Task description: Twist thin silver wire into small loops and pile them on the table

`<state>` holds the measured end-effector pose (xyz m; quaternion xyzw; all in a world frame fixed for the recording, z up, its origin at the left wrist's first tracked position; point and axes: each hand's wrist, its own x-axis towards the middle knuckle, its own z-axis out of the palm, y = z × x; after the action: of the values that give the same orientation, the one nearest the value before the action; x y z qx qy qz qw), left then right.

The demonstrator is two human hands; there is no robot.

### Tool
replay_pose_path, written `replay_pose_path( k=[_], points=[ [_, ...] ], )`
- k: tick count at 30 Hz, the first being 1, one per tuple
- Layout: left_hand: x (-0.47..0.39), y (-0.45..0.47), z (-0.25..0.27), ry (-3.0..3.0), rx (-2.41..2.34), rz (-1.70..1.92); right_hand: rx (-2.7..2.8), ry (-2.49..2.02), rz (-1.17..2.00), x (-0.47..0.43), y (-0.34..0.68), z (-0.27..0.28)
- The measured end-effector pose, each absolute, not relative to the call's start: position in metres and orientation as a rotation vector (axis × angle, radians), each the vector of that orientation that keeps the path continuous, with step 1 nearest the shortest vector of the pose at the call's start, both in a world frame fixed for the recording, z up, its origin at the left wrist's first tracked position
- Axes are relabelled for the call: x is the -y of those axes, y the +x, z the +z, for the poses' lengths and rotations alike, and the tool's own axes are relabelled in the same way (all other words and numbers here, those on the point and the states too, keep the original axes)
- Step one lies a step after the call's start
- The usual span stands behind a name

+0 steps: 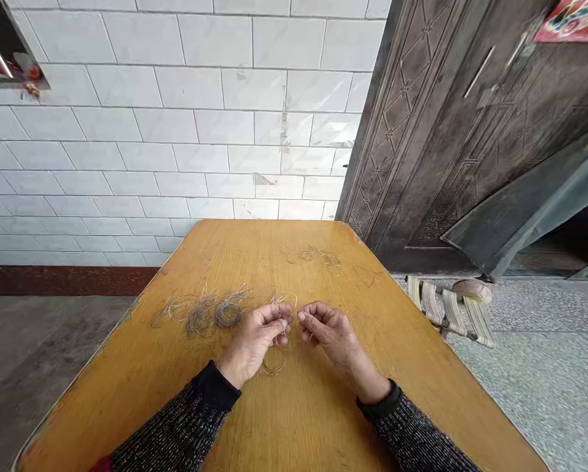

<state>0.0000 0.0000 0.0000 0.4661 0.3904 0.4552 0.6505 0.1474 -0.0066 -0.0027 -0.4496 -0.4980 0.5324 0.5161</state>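
Above the middle of the table, my left hand (263,333) is pinched shut on a thin coiled wire (274,367), part of which loops below the fingers. My right hand (329,334) faces it a short way off, thumb and fingertips pressed together near the wire's upper loop; whatever lies between those fingertips is too fine to make out. Just left of my left hand lies a dark coil of wire (229,313), with another wire bundle (200,317) beside it and looser loops further left.
Thin loose wires (313,254) lie toward the far end of the wooden table (294,419). A white tiled wall (176,157) stands behind it. To the right are a dark carved door (421,131), a grey curtain (524,229) and a striped folding stool (451,308).
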Motion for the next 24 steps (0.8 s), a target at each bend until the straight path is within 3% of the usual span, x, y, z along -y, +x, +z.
replay_pose_path(
  k=[10, 24],
  points=[
    [-0.008, -0.005, 0.000, 0.982, -0.829, 1.181, 1.279, -1.069, 1.581, 0.012, 0.144, -0.004],
    [-0.007, -0.005, -0.001, 0.961, -0.790, 1.152, 1.242, -1.051, 1.516, 0.014, 0.136, -0.008]
  ],
)
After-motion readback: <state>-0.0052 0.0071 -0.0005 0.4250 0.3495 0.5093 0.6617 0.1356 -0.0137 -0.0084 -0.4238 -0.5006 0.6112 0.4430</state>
